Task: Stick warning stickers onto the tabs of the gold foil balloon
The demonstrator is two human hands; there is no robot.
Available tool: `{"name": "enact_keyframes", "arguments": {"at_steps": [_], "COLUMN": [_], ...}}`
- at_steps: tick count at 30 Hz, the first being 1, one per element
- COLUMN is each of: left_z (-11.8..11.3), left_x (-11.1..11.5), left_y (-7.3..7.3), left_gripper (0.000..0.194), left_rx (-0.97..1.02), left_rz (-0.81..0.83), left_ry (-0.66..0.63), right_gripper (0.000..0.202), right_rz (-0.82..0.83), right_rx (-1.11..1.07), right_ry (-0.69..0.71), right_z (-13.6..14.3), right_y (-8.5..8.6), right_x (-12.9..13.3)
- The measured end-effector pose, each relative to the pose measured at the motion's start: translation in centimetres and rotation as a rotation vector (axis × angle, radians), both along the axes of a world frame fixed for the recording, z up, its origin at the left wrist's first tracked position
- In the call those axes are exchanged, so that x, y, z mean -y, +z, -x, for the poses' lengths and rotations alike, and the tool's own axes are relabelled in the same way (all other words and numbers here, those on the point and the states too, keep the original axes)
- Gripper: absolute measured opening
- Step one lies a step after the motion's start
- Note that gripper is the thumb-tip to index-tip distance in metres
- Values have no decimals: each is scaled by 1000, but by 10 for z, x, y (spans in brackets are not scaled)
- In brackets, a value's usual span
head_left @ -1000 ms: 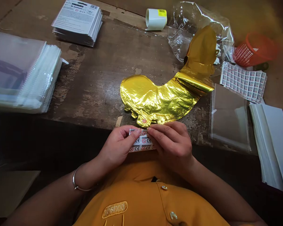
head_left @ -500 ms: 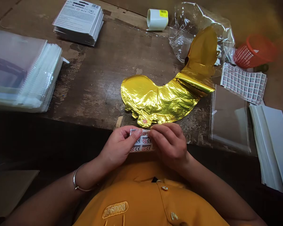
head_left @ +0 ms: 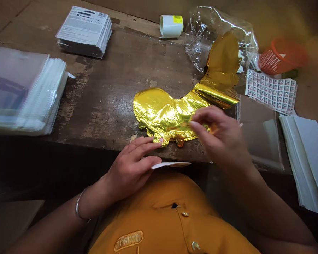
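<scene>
A flat, gold foil balloon lies across the front of the worktable, its upper part folded over to the right. My left hand is at the table's front edge, its fingers reaching onto the balloon's lower tab beside a small pinkish mark. Between its thumb and palm it keeps a white sticker sheet, seen nearly edge-on. Over the right half of the balloon, my right hand is raised with thumb and fingers pinched together. Whatever sits in that pinch is too small and blurred to name.
Clear plastic sleeves are stacked at left, printed cards behind them. A label roll and crumpled clear bag lie at the back. On the right are a red basket, sticker sheets, a clear sleeve and white cards.
My right hand has left the sticker sheet and moved up and right over the balloon. My left hand has tilted the sheet edge-on and stretched its fingers onto the balloon's tab.
</scene>
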State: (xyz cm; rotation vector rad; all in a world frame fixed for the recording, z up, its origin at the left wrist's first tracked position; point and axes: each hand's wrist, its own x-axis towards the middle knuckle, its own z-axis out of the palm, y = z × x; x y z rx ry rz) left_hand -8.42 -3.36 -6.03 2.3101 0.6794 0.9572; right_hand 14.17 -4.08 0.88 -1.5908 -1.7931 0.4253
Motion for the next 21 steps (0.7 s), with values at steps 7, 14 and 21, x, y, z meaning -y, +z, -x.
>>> {"name": "enact_keyframes", "arguments": {"at_steps": [7, 14, 21], "left_z": [-7, -5, -7], "left_x": [-18, -19, -19], "left_y": [-15, -17, -14], "left_gripper": [12, 14, 14], "left_rx": [-178, -151, -151], "left_rz": [-228, -202, -188], "left_ry": [-107, -107, -105], "right_gripper": [9, 11, 10], "right_rz": [221, 280, 292], "right_rx": [83, 59, 113], "right_ry": [107, 83, 132], "right_z": [6, 4, 12], "right_y": [-32, -29, -33], "right_x": [-30, -35, -37]}}
